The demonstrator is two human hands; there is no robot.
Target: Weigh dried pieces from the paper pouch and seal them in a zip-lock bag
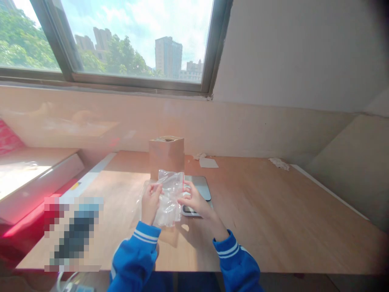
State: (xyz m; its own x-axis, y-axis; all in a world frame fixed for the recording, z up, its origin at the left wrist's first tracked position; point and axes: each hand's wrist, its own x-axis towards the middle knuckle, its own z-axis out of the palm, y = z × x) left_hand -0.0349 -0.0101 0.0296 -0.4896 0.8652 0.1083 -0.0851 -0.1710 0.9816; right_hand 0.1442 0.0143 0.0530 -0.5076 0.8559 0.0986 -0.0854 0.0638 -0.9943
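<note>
A clear plastic zip bag [170,202] with a red line along its right edge is held up between my two hands. My left hand [151,201] pinches its left part, fingers closed. At the red-lined edge, my right hand [194,199] has its fingers curled against the plastic. Partly hidden behind the bag and my right hand lies a flat kitchen scale [200,187] with a silver top and a dark display. Just beyond the bag stands an upright brown paper bag [166,156], its top open.
On the wooden table [273,219], a white paper piece [208,163] and crumpled tissue [278,164] lie toward the back. A blurred-out dark object [75,231] rests at the left. Beyond the table are a wall and window.
</note>
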